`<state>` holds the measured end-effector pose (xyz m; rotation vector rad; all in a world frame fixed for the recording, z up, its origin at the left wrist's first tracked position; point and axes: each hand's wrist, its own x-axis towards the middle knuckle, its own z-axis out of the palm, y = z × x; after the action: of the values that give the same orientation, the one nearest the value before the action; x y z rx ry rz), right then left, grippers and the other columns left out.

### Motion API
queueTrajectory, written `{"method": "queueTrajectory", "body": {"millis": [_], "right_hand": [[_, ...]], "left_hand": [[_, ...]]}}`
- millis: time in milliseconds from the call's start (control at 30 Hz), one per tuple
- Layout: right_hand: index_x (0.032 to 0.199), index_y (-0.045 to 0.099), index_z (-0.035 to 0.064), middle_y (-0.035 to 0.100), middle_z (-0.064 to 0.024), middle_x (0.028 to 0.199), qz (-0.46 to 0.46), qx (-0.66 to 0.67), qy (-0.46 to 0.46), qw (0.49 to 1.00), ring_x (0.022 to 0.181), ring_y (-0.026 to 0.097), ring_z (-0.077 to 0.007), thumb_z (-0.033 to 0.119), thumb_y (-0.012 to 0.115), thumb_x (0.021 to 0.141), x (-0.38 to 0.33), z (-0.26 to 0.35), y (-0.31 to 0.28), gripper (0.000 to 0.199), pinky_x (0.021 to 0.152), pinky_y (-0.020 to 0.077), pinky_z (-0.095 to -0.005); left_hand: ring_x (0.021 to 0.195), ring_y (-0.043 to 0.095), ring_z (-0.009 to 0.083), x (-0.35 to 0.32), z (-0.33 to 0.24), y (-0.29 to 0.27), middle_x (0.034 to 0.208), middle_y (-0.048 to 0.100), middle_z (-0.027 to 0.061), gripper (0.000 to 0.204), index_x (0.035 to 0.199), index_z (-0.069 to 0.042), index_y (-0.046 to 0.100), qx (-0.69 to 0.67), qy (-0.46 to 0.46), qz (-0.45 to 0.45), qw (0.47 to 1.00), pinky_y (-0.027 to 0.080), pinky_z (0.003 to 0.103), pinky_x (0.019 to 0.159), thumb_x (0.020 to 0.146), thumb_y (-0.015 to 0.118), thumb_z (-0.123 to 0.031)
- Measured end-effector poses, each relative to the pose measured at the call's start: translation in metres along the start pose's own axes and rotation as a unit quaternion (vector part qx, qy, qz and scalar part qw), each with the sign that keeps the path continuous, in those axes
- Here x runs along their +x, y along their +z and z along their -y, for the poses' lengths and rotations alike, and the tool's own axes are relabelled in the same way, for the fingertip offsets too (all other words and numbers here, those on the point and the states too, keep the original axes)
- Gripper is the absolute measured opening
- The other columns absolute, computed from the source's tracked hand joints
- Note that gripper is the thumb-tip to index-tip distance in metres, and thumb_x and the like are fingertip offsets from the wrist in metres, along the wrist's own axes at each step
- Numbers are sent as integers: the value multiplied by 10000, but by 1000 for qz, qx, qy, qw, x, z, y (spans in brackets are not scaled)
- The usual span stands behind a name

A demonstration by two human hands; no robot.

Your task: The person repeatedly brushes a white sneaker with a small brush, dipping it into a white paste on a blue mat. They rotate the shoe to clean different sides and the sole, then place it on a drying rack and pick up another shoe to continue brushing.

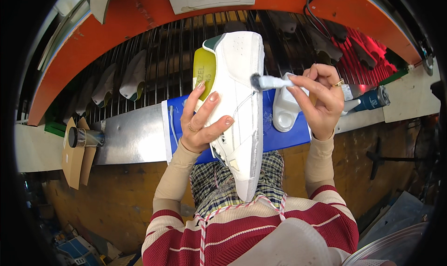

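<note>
A white shoe upper (240, 107) is stretched over a yellow-green last (204, 72), tilted on its side with its toe toward my body and its heel away. My left hand (202, 121) grips the upper and last from the left, fingers spread across the white side. In my right hand (321, 98), a small brush (274, 82) with a pale handle is pinched between thumb and fingers. Its dark bristles touch, or nearly touch, the upper's right-hand lower edge. Below the brush, a white plastic container (285, 114) stands on a blue mat (298, 134).
Beyond the bench (132, 145) runs a rack of dark rods (160, 56) carrying several grey shoe uppers (134, 77). An orange frame (279, 7) arches over it, with red light at right. A cardboard box (72, 161) with a jar stands left; a blue-green bottle (372, 99) lies right.
</note>
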<state>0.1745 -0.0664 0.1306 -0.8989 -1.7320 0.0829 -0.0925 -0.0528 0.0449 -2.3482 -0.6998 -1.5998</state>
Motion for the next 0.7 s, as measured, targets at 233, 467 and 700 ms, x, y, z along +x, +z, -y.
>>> {"method": "queueTrajectory", "body": {"millis": [233, 467, 700], "right_hand": [[989, 736, -38, 514, -49, 1013, -86, 181, 176, 964, 820, 534, -90, -16, 755, 828, 1, -11, 28, 164, 715, 452, -220], [986, 724, -45, 516, -42, 1023, -89, 240, 251, 933, 874, 518, -98, -9, 750, 840, -37, -1, 57, 153, 751, 461, -224], [972, 729, -36, 520, -45, 1033, -70, 237, 298, 922, 891, 522, -118, -32, 753, 814, -69, 25, 51, 161, 760, 461, -245]], "left_hand": [[1278, 499, 400, 2, -9, 10, 1400, 504, 77, 457, 1180, -260, 591, -19, -37, -47, 998, 525, 463, 1009, 784, 778, -128], [1272, 505, 411, 10, -2, 6, 1383, 545, 96, 466, 1185, -214, 605, -17, -43, -52, 998, 515, 474, 1025, 767, 787, -117], [1256, 535, 365, 14, 20, 0, 1361, 571, 50, 501, 1189, -224, 644, 34, -23, -27, 999, 524, 442, 1031, 726, 810, -131]]}}
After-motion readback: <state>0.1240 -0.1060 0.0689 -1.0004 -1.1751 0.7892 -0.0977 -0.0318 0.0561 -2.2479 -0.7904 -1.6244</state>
